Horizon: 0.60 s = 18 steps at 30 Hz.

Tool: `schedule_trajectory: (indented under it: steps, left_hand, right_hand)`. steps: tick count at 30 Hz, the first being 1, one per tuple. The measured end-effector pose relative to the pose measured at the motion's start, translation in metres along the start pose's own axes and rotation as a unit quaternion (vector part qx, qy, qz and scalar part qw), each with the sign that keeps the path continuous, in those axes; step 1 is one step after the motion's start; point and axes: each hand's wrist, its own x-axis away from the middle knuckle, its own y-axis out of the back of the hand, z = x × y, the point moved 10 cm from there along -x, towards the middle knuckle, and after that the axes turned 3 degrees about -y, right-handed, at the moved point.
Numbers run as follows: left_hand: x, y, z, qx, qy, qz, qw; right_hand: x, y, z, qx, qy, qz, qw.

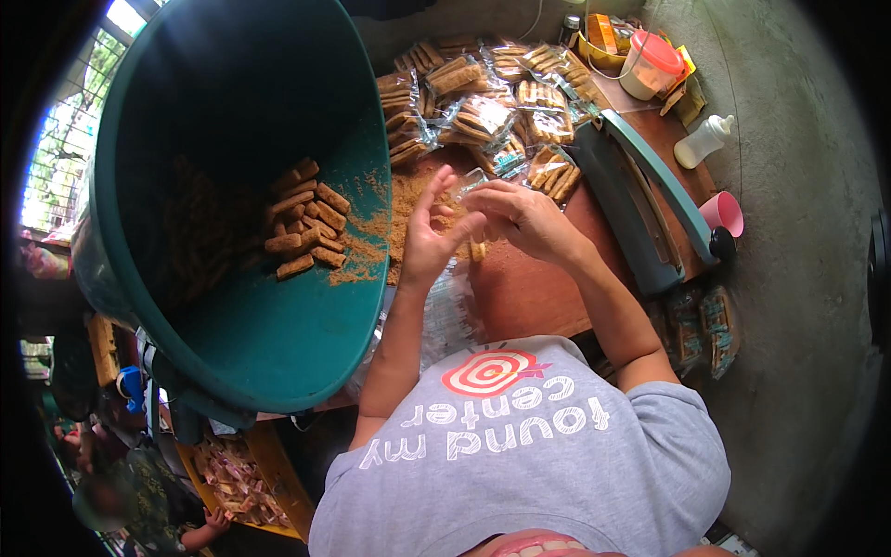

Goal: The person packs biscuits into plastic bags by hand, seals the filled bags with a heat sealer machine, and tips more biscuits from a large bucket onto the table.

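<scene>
The left hand point(430, 243) has its fingers raised and its thumb spread apart, the palm turned toward the right hand point(541, 223). The right fingers bend inward beside clear plastic point(471, 182); whether they pinch it, I cannot tell. Just below the hands, a brown stick point(478, 252) lies on the tabletop point(520, 292). Loose clear bags point(447, 311) lie at the tabletop's near edge. Crumbs point(371, 227) spread leftward into a tipped green tub point(232, 357), where more brown sticks point(311, 223) lie heaped near its rim. Filled packets point(478, 119) crowd the tabletop's far edge. Along the right edge sits a long bar sealer point(624, 204), with a white bottle point(703, 142) and a pink cup point(723, 214) beyond it.
</scene>
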Motion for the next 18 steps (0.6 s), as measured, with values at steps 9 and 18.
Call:
schedule_trajectory:
  steps: [9, 18]
  left_hand:
    - [0.033, -0.042, 0.055, 0.304, 0.2, 0.158, 0.918]
    - [0.034, -0.036, 0.06, 0.244, 0.178, 0.137, 0.943]
  right_hand:
    - [-0.006, 0.016, -0.026, -0.143, -0.13, -0.008, 0.981]
    - [-0.007, 0.01, -0.05, -0.232, -0.114, -0.015, 0.966]
